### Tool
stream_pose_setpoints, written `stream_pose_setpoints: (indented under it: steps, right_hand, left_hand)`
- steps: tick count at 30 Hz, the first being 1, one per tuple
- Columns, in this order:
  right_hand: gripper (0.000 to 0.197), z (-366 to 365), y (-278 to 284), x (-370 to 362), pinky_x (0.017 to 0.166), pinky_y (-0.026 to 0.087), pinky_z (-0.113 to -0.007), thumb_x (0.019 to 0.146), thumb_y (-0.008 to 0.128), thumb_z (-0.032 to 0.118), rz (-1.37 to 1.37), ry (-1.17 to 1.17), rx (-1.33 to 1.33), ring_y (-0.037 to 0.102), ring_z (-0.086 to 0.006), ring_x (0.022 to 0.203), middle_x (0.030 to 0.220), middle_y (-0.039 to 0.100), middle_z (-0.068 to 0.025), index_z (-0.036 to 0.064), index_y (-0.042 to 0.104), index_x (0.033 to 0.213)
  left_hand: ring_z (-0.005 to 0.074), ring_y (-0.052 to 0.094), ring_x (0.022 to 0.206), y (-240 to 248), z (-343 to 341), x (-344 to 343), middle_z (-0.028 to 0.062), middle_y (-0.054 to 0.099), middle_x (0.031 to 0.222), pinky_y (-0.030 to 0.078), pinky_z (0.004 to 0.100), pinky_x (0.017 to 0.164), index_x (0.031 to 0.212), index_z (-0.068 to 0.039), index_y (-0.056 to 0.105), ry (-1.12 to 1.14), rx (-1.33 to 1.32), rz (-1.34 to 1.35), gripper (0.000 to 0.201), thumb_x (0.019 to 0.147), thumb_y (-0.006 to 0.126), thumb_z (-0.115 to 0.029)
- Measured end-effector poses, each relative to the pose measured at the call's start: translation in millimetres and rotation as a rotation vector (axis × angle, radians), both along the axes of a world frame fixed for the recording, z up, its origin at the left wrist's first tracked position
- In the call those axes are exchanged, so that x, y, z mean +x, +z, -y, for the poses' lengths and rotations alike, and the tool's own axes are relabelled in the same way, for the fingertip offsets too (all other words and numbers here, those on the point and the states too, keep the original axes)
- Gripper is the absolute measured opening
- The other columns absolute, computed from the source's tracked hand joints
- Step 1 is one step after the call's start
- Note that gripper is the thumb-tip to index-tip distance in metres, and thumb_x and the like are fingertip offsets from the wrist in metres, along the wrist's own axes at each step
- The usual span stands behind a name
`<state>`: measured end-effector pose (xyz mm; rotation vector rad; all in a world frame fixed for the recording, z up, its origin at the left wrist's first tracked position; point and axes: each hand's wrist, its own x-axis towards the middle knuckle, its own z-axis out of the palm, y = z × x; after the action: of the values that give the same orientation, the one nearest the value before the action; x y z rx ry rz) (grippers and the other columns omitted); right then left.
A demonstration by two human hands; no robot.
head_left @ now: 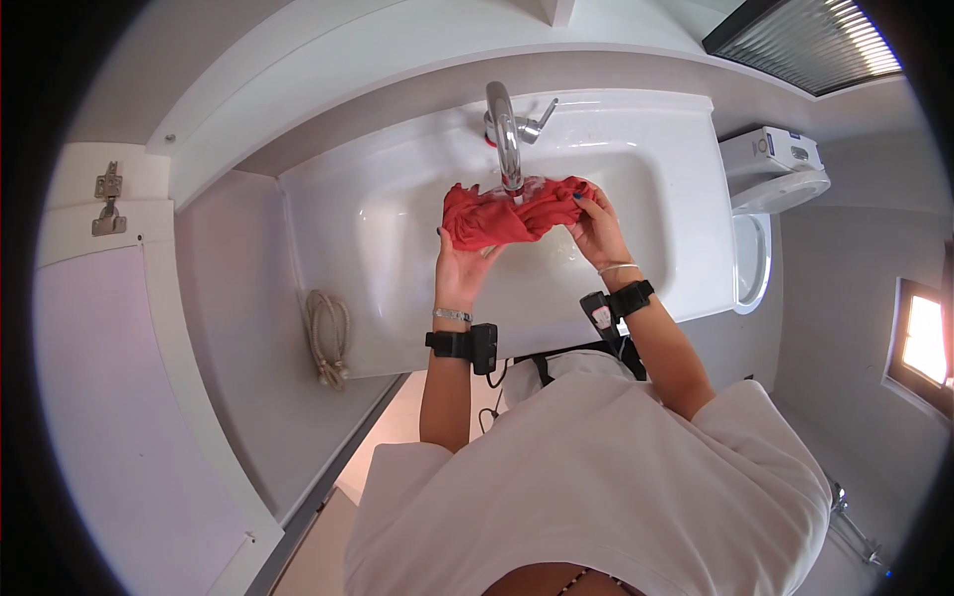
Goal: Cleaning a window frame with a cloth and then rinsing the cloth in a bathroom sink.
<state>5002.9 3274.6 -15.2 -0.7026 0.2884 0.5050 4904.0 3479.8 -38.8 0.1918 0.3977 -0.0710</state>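
Note:
A bunched red cloth [512, 219] is stretched between my two hands under the spout of a chrome faucet [505, 139]. What looks like water wets the cloth just below the spout. My left hand [462, 266] grips the cloth's left end from beneath, with most of its fingers hidden behind the fabric. At the right end, my right hand [596, 226] pinches the cloth between thumb and fingers. Both hands are over the white sink [636, 169], above its basin.
A coiled pale hose [328, 338] lies at the sink's left side. The faucet lever [540, 121] points back and right. To the right is a toilet [755, 258] with a raised lid. An open cabinet door [139, 397] stands at the left, and a ledge [417, 74] runs behind the sink.

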Motion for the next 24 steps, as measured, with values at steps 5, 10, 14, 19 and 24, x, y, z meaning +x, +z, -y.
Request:
stream_pose_setpoints:
  steps: [5, 10, 14, 19, 24]
  right_hand:
    - [0.034, -34, 9, -24, 0.080, 0.051, -0.033, 0.081, 0.048, -0.004, 0.300, 0.162, -0.393, 0.059, -0.0247, 0.096, 0.107, 0.056, -0.0122, 0.0040, 0.047, 0.115]
    - [0.025, -59, 9, -12, 0.077, 0.046, -0.035, 0.074, 0.059, 0.004, 1.073, 0.402, -1.131, 0.057, -0.0299, 0.089, 0.092, 0.059, -0.0143, 0.0042, 0.056, 0.100]
    - [0.026, -39, -13, 24, 0.080, 0.044, -0.042, 0.072, 0.059, 0.006, 0.957, 0.452, -1.264, 0.055, -0.0359, 0.091, 0.095, 0.058, -0.0184, 0.0045, 0.059, 0.097]
    - [0.033, 12, -53, 70, 0.086, 0.045, -0.038, 0.072, 0.056, 0.003, 0.894, 0.324, -1.354, 0.055, -0.0357, 0.099, 0.109, 0.055, -0.0230, -0.0029, 0.056, 0.104]
    - [0.045, -39, -63, 150, 0.086, 0.045, -0.034, 0.074, 0.053, 0.004, 0.464, 0.077, -0.909, 0.054, -0.0292, 0.106, 0.119, 0.051, -0.0238, -0.0074, 0.048, 0.118]
  left_hand:
    - [0.0240, 0.041, 0.121, -34, 25, 25, 0.0121, 0.044, 0.131, 0.032, 0.0444, 0.103, 0.131, -0.008, 0.038, -0.004, -0.159, 0.108, 0.055, 0.093, 0.036, -0.048]
    - [0.0170, 0.057, 0.100, -33, 55, 47, 0.0049, 0.058, 0.108, 0.049, 0.0327, 0.084, 0.109, -0.011, 0.053, -0.091, -0.126, -0.195, 0.027, 0.095, 0.042, -0.031]
    - [0.0191, 0.062, 0.082, -56, 47, 42, 0.0051, 0.061, 0.093, 0.053, 0.0329, 0.070, 0.106, -0.007, 0.053, -0.140, 0.131, -0.083, 0.025, 0.093, 0.048, -0.027]
    - [0.0201, 0.062, 0.080, -1, 50, 39, 0.0075, 0.059, 0.091, 0.052, 0.0326, 0.061, 0.107, -0.003, 0.047, 0.074, 0.480, -0.254, 0.027, 0.083, 0.058, -0.006]
    - [0.0187, 0.062, 0.077, 18, 53, 22, 0.0083, 0.058, 0.092, 0.050, 0.0305, 0.054, 0.109, -0.002, 0.044, 0.014, 0.636, -0.248, 0.036, 0.078, 0.061, -0.001]
